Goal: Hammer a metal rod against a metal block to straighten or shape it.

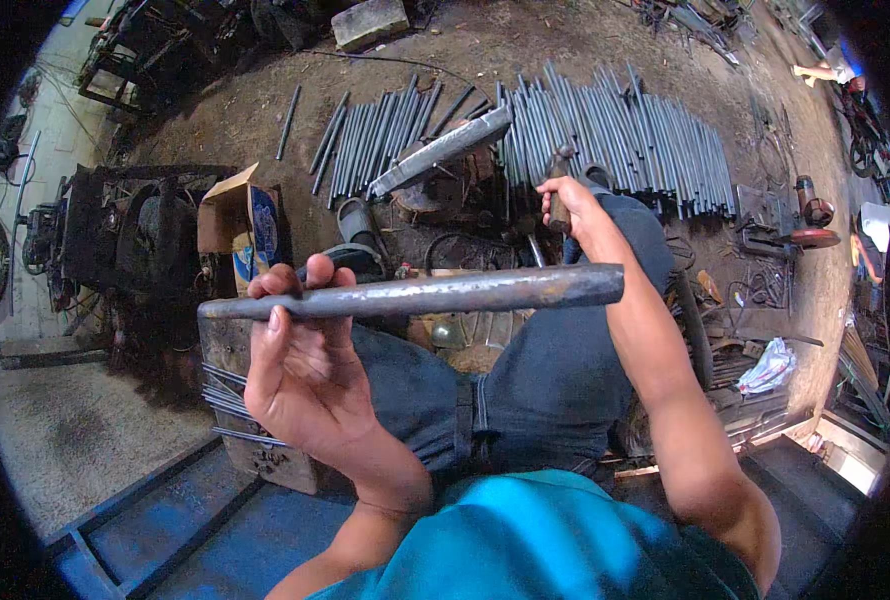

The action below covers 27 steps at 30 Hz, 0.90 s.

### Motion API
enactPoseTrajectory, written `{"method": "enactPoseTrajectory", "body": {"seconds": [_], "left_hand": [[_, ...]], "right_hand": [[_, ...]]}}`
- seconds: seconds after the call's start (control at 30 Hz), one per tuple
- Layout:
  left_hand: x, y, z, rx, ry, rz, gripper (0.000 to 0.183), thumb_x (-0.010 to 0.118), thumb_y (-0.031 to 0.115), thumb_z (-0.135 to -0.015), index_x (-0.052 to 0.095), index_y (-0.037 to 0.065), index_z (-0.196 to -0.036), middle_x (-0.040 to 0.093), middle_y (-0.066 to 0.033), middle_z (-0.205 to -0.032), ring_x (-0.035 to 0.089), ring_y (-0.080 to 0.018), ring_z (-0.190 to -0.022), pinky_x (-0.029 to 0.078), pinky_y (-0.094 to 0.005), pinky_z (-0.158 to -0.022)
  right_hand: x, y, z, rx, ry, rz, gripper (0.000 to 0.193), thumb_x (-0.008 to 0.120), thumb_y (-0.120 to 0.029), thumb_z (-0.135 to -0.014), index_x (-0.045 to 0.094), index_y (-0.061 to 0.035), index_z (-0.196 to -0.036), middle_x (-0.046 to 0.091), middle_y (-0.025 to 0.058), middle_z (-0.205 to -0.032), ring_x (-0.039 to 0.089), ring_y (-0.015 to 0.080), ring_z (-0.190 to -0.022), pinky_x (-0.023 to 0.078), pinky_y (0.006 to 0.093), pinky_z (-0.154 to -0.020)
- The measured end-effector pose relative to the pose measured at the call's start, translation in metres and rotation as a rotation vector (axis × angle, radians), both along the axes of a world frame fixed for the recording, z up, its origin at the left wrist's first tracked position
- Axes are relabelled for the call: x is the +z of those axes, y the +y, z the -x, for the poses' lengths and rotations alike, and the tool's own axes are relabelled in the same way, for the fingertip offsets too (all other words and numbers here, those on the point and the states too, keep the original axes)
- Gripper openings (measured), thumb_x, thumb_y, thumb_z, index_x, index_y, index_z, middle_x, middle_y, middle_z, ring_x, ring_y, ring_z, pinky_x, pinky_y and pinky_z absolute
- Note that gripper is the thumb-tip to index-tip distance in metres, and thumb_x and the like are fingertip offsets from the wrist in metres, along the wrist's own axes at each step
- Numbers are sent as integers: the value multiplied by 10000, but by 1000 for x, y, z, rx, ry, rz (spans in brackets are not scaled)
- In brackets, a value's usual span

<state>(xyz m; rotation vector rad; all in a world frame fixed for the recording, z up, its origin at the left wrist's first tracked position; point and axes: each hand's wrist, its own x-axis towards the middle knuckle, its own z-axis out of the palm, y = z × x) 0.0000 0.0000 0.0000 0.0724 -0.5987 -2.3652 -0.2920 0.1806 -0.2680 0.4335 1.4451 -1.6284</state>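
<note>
My left hand (310,385) is raised and pinches a dark metal pipe (455,292) near its narrower left end, between thumb and fingers. The pipe lies level across my view above my knees, and its thicker, worn end points right. Farther out, beside my right knee, my right hand (577,205) is closed around the handle of a hammer (562,160), whose head points away from me. Between the hands and beyond the pipe, a thick steel bar (443,152) lies slanted over a dark round base.
Many grey metal pipes (615,140) lie in rows on the dirt floor ahead. An open cardboard box (225,215) stands left, near dark machinery (150,225). Thin rods rest by a block (270,465) at my left. A crumpled plastic bag (768,367) lies right.
</note>
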Motion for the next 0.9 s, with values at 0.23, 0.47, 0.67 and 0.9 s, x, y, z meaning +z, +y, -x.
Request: {"method": "enactPoseTrajectory", "body": {"seconds": [0.23, 0.47, 0.67, 0.9], "left_hand": [[4, -1, 2, 20, -2, -48, 249, 379, 36, -980, 414, -79, -1199, 507, -186, -1184, 516, -358, -1192, 456, -489, -1029], [3, 2, 2, 54, -62, -138, 216, 396, 55, -988, 426, -72, -1160, 506, -165, -1139, 548, -365, -1149, 534, -486, -947], [-3, 3, 0, 95, -127, -113, 229, 456, 80, -978, 443, -57, -1161, 532, -154, -1120, 566, -366, -1130, 543, -480, -938], [-3, 15, 5, 200, -219, -37, 260, 494, 108, -967, 447, -4, -1197, 596, -153, -1088, 622, -363, -1041, 575, -468, -867]], "right_hand": [[3, -6, 2, 1, 18, -5, 103, 613, -109, -783, 537, -74, -723, 537, 43, -601, 535, 177, -502, 485, 353, -474], [6, -4, 0, 13, 11, -21, 114, 611, -115, -796, 526, -86, -726, 522, 21, -581, 518, 160, -481, 480, 343, -455], [7, -3, -4, 2, -2, -38, 112, 613, -118, -804, 519, -93, -749, 497, 0, -568, 506, 139, -464, 475, 329, -423], [2, 3, -1, 42, 21, -4, 123, 624, -133, -785, 535, -91, -712, 538, 33, -602, 533, 178, -509, 476, 355, -490]]}}
